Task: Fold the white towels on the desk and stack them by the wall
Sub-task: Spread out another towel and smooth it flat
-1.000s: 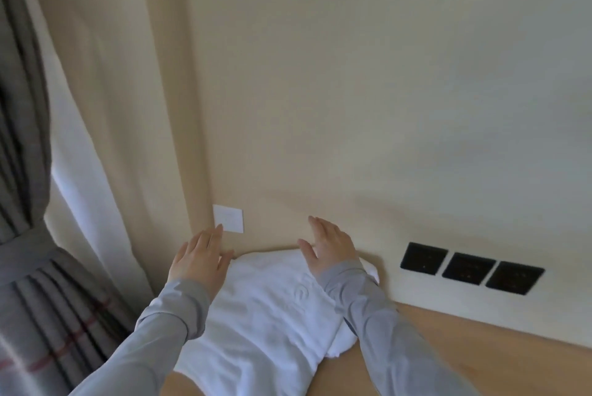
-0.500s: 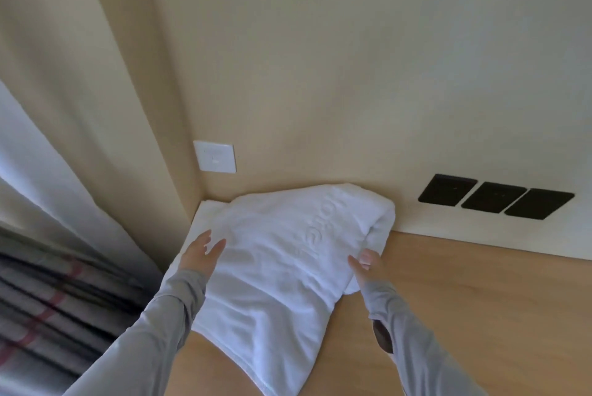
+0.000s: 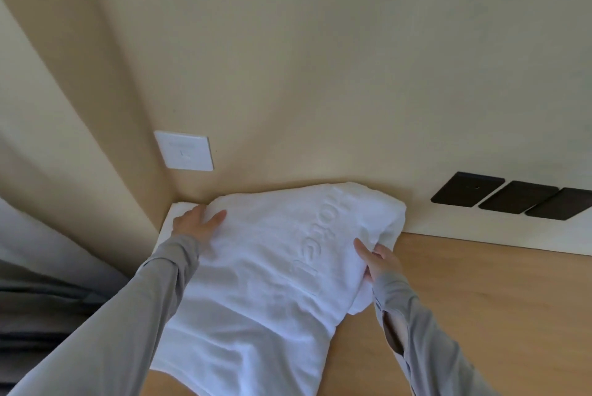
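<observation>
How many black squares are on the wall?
3, in a row low on the wall: left plate, middle plate, right plate, cut off by the picture's edge. More may hide beyond.

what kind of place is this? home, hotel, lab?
Most likely a hotel room. The white towel has "hotel" embossed across it. It lies on a wooden desk in a wall corner, with a row of black wall plates just above the desktop and a curtain at left.
</observation>
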`<state>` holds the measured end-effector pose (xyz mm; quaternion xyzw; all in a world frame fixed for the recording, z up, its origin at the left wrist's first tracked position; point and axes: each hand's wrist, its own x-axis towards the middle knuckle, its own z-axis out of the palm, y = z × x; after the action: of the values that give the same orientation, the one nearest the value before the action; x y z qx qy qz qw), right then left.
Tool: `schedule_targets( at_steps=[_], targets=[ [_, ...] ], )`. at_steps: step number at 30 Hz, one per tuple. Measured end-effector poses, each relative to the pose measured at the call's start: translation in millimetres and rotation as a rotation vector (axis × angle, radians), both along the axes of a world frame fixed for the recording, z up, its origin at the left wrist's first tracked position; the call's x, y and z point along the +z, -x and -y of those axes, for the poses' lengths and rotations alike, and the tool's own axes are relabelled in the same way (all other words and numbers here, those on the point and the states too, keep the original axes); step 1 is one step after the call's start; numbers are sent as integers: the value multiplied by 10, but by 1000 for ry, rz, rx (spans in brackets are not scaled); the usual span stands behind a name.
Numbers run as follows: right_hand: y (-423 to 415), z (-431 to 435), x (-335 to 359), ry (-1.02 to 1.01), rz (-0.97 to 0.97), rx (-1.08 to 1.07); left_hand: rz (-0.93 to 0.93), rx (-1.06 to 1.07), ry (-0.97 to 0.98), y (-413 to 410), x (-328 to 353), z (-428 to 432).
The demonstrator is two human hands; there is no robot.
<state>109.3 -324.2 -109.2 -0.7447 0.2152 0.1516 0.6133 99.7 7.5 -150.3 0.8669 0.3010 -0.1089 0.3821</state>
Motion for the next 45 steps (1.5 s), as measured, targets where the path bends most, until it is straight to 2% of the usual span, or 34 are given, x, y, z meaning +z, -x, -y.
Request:
schedule_targets(
  at_steps=[3, 6, 13, 15, 20, 25, 30, 38, 45],
  targets=[
    [-105, -56, 81, 15, -86, 40, 76, 92, 132, -119, -43, -23],
    [-120, -115, 172, -94, -33, 34, 84, 117, 184, -185, -48, -34],
    [-17, -116, 539, -360, 131, 48, -286, 65, 63, -87, 266, -114],
    [32, -133, 679, -391, 168, 66, -287, 49, 93, -1, 448, -109],
    [206, -32, 1063, -494, 245, -29, 160, 203, 408, 352, 966, 24],
    [396, 231, 1536, -484, 360, -102, 612, 235, 552, 755, 1529, 375],
    [645, 564, 2107, -441, 508, -104, 896, 131, 609, 947, 2243, 778],
    [1061, 1436, 2953, -335, 728, -220, 1085, -132, 542, 939, 3280, 1622],
    [1481, 2523, 3163, -225, 793, -420, 1005, -391, 445, 656, 3674, 2741]
  ],
)
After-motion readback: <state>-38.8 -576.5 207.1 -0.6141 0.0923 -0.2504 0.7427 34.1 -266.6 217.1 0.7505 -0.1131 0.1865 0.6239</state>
